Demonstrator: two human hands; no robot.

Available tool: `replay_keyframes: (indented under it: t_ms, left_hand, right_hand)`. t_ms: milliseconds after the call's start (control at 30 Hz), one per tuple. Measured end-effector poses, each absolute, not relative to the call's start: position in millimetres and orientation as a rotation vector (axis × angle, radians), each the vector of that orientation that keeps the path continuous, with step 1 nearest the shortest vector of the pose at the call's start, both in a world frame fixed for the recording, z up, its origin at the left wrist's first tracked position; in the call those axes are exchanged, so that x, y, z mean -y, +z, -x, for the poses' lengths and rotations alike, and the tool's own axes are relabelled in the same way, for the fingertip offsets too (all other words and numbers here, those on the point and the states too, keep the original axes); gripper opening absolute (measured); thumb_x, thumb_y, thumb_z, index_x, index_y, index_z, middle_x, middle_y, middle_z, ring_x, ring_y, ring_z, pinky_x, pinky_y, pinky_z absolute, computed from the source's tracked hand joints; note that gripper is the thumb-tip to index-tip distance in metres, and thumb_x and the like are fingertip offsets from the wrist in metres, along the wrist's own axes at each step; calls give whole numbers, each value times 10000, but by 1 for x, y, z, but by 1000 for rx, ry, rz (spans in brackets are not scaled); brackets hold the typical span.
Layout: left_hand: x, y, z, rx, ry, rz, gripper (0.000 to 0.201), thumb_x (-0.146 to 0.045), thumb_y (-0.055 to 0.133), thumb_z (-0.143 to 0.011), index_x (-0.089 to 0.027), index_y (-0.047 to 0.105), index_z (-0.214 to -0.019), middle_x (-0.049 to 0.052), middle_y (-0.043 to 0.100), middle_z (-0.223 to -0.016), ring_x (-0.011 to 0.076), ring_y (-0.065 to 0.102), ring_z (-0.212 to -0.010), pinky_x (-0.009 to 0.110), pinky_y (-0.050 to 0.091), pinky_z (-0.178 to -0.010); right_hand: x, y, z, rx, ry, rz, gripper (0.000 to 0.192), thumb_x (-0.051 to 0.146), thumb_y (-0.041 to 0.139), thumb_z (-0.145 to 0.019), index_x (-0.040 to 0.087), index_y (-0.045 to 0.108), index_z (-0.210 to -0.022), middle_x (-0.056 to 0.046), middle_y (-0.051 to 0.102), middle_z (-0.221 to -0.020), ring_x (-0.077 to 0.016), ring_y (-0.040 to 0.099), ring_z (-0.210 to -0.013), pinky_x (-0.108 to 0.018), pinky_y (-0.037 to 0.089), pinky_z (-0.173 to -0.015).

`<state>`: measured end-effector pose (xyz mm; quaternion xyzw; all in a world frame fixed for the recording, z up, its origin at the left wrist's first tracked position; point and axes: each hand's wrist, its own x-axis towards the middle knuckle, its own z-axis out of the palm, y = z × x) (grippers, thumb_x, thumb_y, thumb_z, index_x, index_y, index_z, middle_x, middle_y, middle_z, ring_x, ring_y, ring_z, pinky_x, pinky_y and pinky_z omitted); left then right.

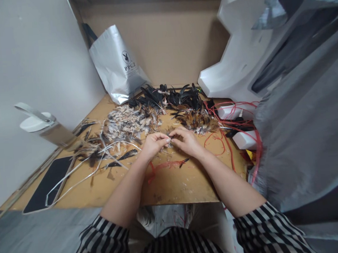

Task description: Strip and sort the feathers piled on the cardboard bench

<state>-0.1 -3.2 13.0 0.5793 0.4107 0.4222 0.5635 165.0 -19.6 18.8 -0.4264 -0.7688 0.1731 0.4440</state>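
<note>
Striped black-and-white sleeves [107, 242] sit closest to the cam, bare forearms going up to the middle of the worn brown cardboard work surface [173, 184]. Left hand [153, 143] and right hand [185, 140] are together w/ fingertips meeting, both pinched on a small dark feather bit [170, 140], too tiny to make out much more tbh. Just below the hands there's a loose red thread [163, 166] on the board. Just behind the hands on the left, a pile of pale speckled grey-white feathers [126, 123]; on the right, a rust-brown feather clump [197, 121]; further back a heap of glossy black feathers [172, 95]. Tangled red wires [229, 122] off to the right by white foam blocks [245, 138]. Far left: black phone [47, 183], thin white cords [82, 173] over it, white-lidded bottle [46, 127]. Silver foil bag w/ "PPGZ" [117, 66] leans at the back.
</note>
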Motion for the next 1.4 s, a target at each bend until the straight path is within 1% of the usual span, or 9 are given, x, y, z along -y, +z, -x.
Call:
replay_keyframes:
  t_ms: [167, 267, 367, 533, 700, 833, 1000, 1300, 1400]
  left_hand:
    - [5, 17, 1, -980, 963, -1391, 272, -347, 703, -578, -121, 614, -702, 11, 586, -516, 67, 460, -418, 188, 338, -431]
    - [5, 18, 2, -978, 947, -1397, 278, -346, 703, -575, -117, 616, -706, 18, 594, -526, 72, 479, -433, 187, 345, -441]
    - [4, 17, 2, -980, 933, -1399, 273, -345, 701, -576, -120, 614, -705, 19, 596, -527, 75, 486, -437, 189, 349, -447]
    - [4, 16, 1, -963, 924, -1416, 265, -340, 701, -576, -118, 608, -687, 15, 591, -523, 67, 469, -427, 188, 337, -445]
    - [5, 18, 1, -956, 906, -1423, 264, -323, 716, -553, -115, 612, -678, 13, 587, -520, 71, 480, -439, 189, 339, -453]
    - [4, 17, 2, -966, 908, -1414, 264, -319, 713, -559, -112, 613, -690, 16, 590, -519, 72, 483, -437, 188, 341, -451]
    - [2, 14, 3, -978, 931, -1380, 274, -332, 697, -587, -108, 600, -714, 23, 598, -533, 69, 480, -428, 182, 335, -434]
    - [0, 12, 2, -1007, 991, -1248, 274, -297, 723, -557, -106, 597, -708, 20, 604, -529, 56, 475, -424, 174, 339, -433]
    - [-2, 10, 3, -978, 1011, -1169, 270, -275, 732, -543, -106, 606, -711, 23, 611, -545, 61, 503, -454, 168, 343, -446]
  right_hand:
    - [19, 17, -166, 1942, 430, 1092, 50, 174, 561, -707, 192, 603, -727, -31, 553, -774, -162, 512, -767, -298, 382, -731]
    - [19, 18, -168, 1937, 452, 1101, 34, 168, 560, -694, 188, 587, -683, -22, 546, -741, -155, 508, -737, -286, 382, -705]
    - [19, 20, -169, 1909, 495, 1118, 45, 173, 562, -686, 190, 588, -718, -15, 553, -730, -144, 503, -698, -269, 379, -660]
    - [20, 19, -168, 1921, 554, 1114, 170, 167, 547, -687, 191, 608, -845, -14, 590, -763, -133, 509, -680, -259, 373, -651]
    - [20, 18, -168, 1973, 474, 1159, 93, 181, 538, -701, 191, 614, -753, -2, 580, -683, -118, 490, -621, -237, 346, -599]
    - [20, 19, -170, 1968, 489, 1171, 58, 182, 542, -690, 179, 598, -678, -3, 585, -664, -112, 496, -603, -229, 346, -579]
    - [20, 22, -172, 1901, 636, 1182, 81, 216, 540, -695, 160, 597, -686, -9, 598, -673, -114, 512, -620, -219, 372, -588]
    - [22, 26, -169, 1858, 773, 1169, 128, 245, 533, -715, 136, 598, -701, -11, 598, -668, -106, 507, -620, -209, 384, -597]
    - [22, 26, -168, 1874, 816, 1131, 138, 252, 534, -722, 134, 602, -697, -15, 598, -678, -105, 508, -624, -211, 388, -601]
